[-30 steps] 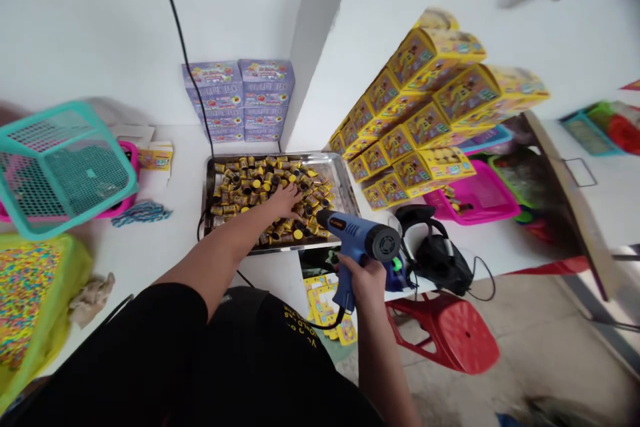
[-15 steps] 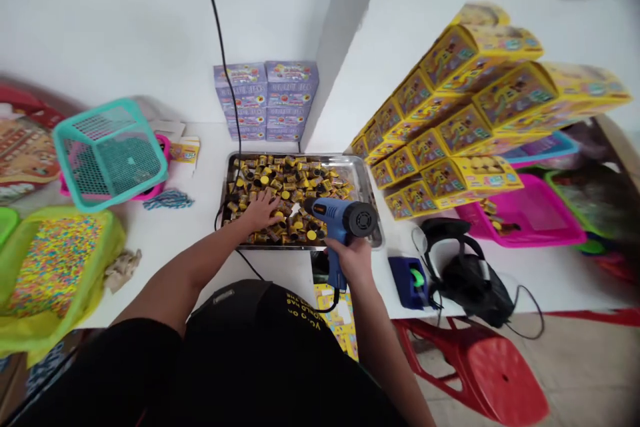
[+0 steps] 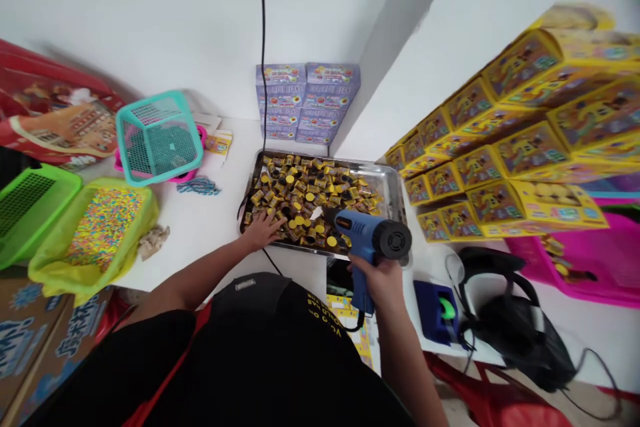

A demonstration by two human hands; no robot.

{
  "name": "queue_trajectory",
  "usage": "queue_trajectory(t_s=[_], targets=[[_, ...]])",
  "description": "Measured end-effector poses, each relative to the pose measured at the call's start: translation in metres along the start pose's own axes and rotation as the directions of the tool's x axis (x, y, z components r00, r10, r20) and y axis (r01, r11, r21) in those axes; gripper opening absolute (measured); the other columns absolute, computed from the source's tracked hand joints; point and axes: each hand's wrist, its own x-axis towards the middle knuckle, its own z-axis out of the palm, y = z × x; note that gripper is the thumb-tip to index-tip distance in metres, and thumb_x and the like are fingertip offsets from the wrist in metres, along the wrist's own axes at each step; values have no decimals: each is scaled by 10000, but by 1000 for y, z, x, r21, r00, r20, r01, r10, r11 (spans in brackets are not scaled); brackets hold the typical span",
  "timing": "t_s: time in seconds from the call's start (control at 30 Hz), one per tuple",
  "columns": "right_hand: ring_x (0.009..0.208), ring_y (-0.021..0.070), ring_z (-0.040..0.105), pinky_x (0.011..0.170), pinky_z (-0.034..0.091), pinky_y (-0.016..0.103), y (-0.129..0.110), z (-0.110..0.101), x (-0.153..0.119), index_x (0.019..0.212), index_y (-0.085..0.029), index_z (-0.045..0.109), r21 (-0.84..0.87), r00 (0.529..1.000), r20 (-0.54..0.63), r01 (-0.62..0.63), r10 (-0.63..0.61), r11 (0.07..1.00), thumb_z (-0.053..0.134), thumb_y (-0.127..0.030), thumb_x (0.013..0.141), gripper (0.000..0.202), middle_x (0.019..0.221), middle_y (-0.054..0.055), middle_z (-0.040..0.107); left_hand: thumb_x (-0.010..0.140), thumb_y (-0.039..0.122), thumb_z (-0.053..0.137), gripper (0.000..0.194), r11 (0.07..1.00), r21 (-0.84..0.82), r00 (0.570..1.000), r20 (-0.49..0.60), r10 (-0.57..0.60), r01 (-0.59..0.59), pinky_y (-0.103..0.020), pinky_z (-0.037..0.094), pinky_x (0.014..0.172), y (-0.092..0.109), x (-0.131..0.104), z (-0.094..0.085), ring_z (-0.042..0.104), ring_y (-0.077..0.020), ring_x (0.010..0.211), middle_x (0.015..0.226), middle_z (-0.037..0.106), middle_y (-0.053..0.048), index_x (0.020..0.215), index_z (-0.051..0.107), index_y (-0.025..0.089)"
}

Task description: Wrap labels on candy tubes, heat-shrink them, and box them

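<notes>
My right hand (image 3: 383, 277) is wrapped round the handle of a blue heat gun (image 3: 361, 230). Its dark nozzle points left, low over a heap of small yellow-and-brown jars (image 3: 295, 197). The jars, many with yellow or black caps, fill most of a shiny metal tray (image 3: 395, 190). At the tray's front left, my left hand (image 3: 261, 230) rests on the jars, fingers spread, with no jar visibly gripped. A white scrap (image 3: 317, 213) lies among the jars by the nozzle.
Purple boxes (image 3: 283, 97) stand behind the tray. Yellow display boxes (image 3: 485, 177) are stacked at right, near a pink basket (image 3: 615, 253). Left are a teal basket (image 3: 165, 153) and a yellow-lined basket of colourful beads (image 3: 105, 223). A black cable (image 3: 263, 33) hangs over the tray.
The view has turned left, so everything sits further right in the picture. My left hand has shifted toward the tray's front edge; the heat gun stays in my right hand over the jars.
</notes>
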Motion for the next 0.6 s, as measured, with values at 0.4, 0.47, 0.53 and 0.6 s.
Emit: queue_trajectory(t_s=[0.4,0.47,0.53,0.6], targets=[[450,238,617,447,512,340,-22,51,10,765,-188,644,-72,963,266,-32,50,997,812,-401,449,416,554,30,671,861,221,590,367,921,-228,900,-234,-367,316,-506,462,987,7,-113,3,494,-300,1222,1305,562,-178,1223,621,165],[433,239,602,430,495,341,-25,59,12,687,-202,632,-143,955,291,-11,53,990,781,-423,474,341,517,34,653,859,203,588,268,890,-256,856,-272,-440,376,-471,500,942,3,-133,8,546,-270,1114,1183,615,-161,1113,660,159],[459,247,610,442,490,343,-28,68,13,658,-206,633,-197,960,281,56,2,979,757,-412,480,300,531,48,657,856,195,596,181,858,-285,804,-313,-505,428,-437,526,897,0,-150,11,568,-250,1038,1081,638,-145,1013,679,156],[486,253,616,466,494,352,-31,79,12,657,-202,637,-194,960,262,150,-96,969,736,-402,484,282,556,59,665,851,194,611,137,827,-312,752,-352,-557,467,-418,537,874,-3,-165,12,575,-240,1008,1034,644,-134,964,681,159]])
